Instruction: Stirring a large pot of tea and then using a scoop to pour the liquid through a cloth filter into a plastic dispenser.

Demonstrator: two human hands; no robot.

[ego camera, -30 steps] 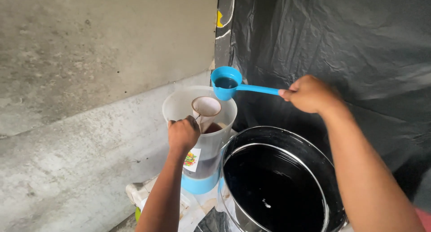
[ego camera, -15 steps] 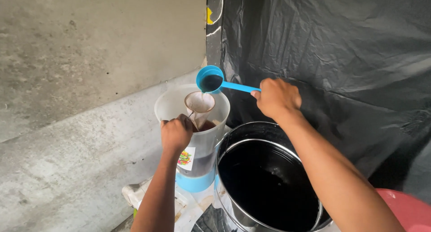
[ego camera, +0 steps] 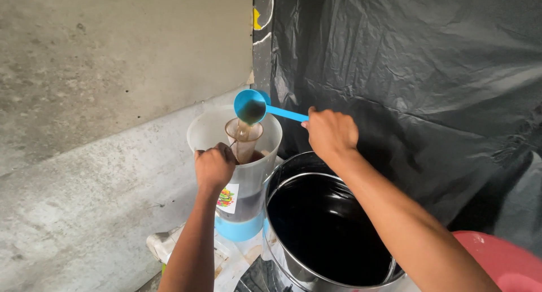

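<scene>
Both hands busy: right hand gripping blue ladle, left hand clutching strainer; we are tipping slowly, keeping stream centred over jug.

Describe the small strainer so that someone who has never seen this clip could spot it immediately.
Find the big steel pot of dark liquid at lower centre; the translucent white jug with a blue base stands against its left side. The strainer sits in the jug's mouth, held by the left hand: a brownish cloth cone, directly under the tilted blue ladle.
</scene>
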